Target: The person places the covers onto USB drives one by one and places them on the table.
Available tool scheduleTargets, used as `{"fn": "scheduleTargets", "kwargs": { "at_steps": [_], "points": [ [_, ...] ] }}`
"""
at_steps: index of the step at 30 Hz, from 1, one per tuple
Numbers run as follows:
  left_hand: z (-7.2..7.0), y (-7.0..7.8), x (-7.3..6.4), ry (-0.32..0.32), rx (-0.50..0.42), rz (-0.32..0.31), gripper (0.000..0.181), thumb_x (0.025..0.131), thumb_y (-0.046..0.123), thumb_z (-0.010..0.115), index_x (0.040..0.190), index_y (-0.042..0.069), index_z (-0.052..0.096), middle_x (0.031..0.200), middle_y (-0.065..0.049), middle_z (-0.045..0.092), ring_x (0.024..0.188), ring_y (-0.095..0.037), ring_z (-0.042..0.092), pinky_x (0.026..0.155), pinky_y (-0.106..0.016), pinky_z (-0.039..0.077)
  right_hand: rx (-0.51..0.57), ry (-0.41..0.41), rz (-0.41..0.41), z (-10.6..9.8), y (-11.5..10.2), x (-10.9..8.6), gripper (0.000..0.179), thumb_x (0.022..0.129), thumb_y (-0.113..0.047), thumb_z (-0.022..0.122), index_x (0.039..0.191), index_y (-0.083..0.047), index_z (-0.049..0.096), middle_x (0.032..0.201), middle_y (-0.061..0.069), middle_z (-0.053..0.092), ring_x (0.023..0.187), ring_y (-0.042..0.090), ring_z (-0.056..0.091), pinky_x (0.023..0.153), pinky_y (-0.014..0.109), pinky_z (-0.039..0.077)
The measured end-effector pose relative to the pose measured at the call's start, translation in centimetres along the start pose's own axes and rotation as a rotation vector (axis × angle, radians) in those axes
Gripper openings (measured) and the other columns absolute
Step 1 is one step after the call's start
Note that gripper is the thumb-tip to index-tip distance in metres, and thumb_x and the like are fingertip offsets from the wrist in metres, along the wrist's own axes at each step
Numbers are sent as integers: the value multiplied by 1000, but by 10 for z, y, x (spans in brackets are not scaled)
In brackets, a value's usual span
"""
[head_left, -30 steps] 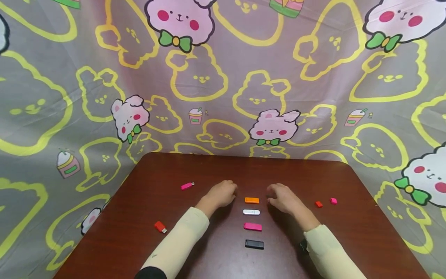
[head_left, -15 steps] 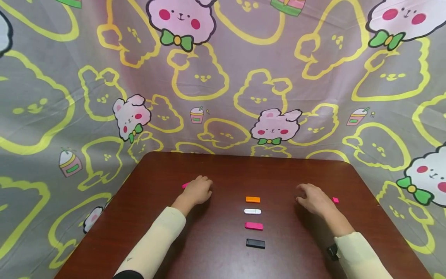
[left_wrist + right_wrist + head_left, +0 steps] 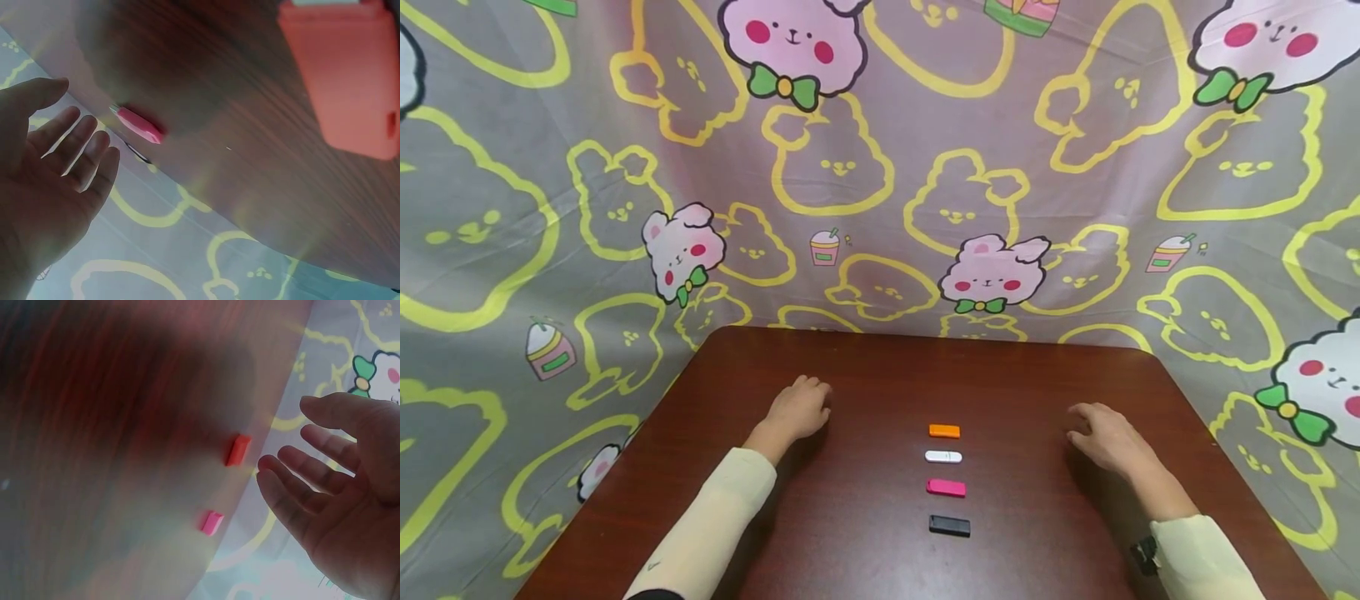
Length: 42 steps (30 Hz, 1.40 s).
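Observation:
In the head view my left hand (image 3: 799, 408) hovers over the table's left side, fingers loosely bent, holding nothing. The left wrist view shows an uncapped pink USB stick (image 3: 139, 124) near its fingertips and a red USB stick (image 3: 347, 78) close to the camera. My right hand (image 3: 1108, 437) hangs over the right side, also holding nothing. Near its fingers, the right wrist view has a red cap (image 3: 238, 450) and a smaller-looking pink cap (image 3: 212, 523). My hands and arms hide these loose sticks and caps from the head view.
Down the table's middle lie an orange USB stick (image 3: 944, 431), a white one (image 3: 943, 457), a pink one (image 3: 946, 488) and a black one (image 3: 950, 526), in a column. A patterned cloth (image 3: 880, 192) hangs behind and beside the brown table (image 3: 880, 367).
Both hands have moved apart from beside the middle column, the left hand leftward and the right hand rightward. They now cover the loose sticks and caps in the head view. The column stays put.

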<state>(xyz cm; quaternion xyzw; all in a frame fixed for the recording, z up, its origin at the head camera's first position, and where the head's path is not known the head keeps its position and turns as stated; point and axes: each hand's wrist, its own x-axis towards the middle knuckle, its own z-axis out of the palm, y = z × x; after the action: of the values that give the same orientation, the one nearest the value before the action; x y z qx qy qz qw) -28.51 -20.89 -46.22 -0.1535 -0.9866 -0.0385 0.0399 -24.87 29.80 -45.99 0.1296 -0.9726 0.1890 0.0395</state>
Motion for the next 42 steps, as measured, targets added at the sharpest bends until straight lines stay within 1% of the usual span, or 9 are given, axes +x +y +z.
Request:
{"fn": "scheduleTargets", "kwargs": {
  "at_steps": [3,7,12,19,23,27,33,38,42],
  "points": [
    [1,-7,1,-8,-20,-20,35,92,21,71,123,6,67,119,-10,64,117,-32,55,91,-49,51,-2,10,17,-2,9,-2,38,89,-11,70,120,9,62,116,32,62,103,47,62,83,58,50],
    [3,-16,1,-6,-60,-53,34,91,20,72,121,5,67,119,-12,64,116,-33,54,91,-50,51,-18,12,67,-7,22,-5,38,88,-11,70,119,10,61,117,35,60,107,51,58,85,61,48],
    [4,-26,2,6,-78,-86,33,88,17,73,117,3,67,118,-14,63,113,-34,53,94,-49,50,-39,6,118,-12,41,-6,39,87,-11,70,118,10,61,113,35,59,102,49,57,84,61,48],
    [2,-31,5,-24,-97,-119,30,88,14,71,115,2,67,111,-14,62,107,-33,53,92,-48,49,-60,-39,194,-16,60,-12,44,86,-12,71,121,12,58,113,38,55,103,51,53,87,63,47],
    [2,-33,6,-48,-105,-141,30,88,14,70,115,1,66,108,-14,61,106,-34,53,92,-49,49,-85,-18,179,-15,65,-12,41,86,-11,70,118,12,59,109,37,56,103,54,54,87,63,46],
    [5,-35,5,-76,-110,-168,33,89,15,68,118,-1,64,111,-17,60,110,-36,53,94,-50,48,-91,-12,172,-13,68,-11,39,87,-12,69,117,11,60,108,36,56,103,54,53,88,63,46],
    [8,-37,7,-89,-122,-192,37,91,17,67,123,-1,64,116,-18,60,116,-38,54,97,-51,48,-94,-1,141,-11,71,-8,33,86,-9,69,113,11,63,105,34,59,103,53,54,89,63,45],
    [9,-38,7,-75,-106,-170,25,92,18,70,112,2,69,105,-14,61,108,-37,58,91,-49,50,-108,-3,104,-11,73,-4,27,85,-5,68,106,11,66,101,32,64,100,52,57,88,62,46],
    [9,-39,8,-39,-70,-120,13,91,15,73,99,4,72,92,-11,61,97,-35,62,86,-47,52,-112,-20,110,-12,72,-1,22,85,-3,68,102,11,68,98,31,65,96,51,60,86,62,47]
  ]
}}
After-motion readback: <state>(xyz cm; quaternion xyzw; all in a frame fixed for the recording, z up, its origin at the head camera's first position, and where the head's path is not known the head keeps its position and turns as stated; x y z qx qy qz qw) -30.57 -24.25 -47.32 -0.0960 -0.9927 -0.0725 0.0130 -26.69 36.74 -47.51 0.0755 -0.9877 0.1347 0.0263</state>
